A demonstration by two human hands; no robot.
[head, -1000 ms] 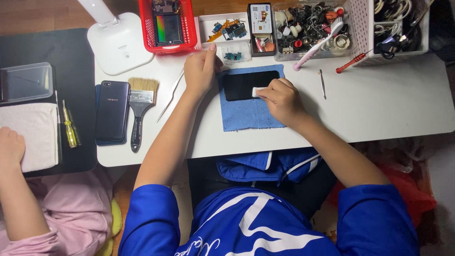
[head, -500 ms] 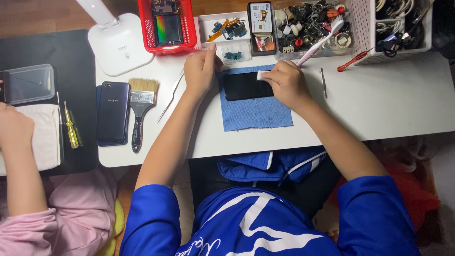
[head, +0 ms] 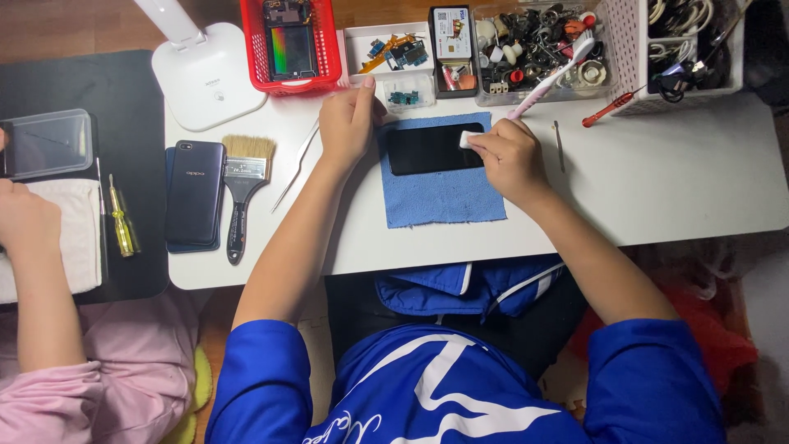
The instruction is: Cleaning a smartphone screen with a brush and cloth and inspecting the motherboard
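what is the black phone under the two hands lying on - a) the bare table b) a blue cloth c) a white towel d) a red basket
b: the black phone lies flat on a blue cloth spread on the white table, with the left hand at its left end and the right hand pressing a small white pad to its right end.

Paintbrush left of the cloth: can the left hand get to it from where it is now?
Probably yes. The paintbrush lies flat on the table, just beyond the tweezers from the left hand. Nothing covers it, though that hand rests beside the black phone.
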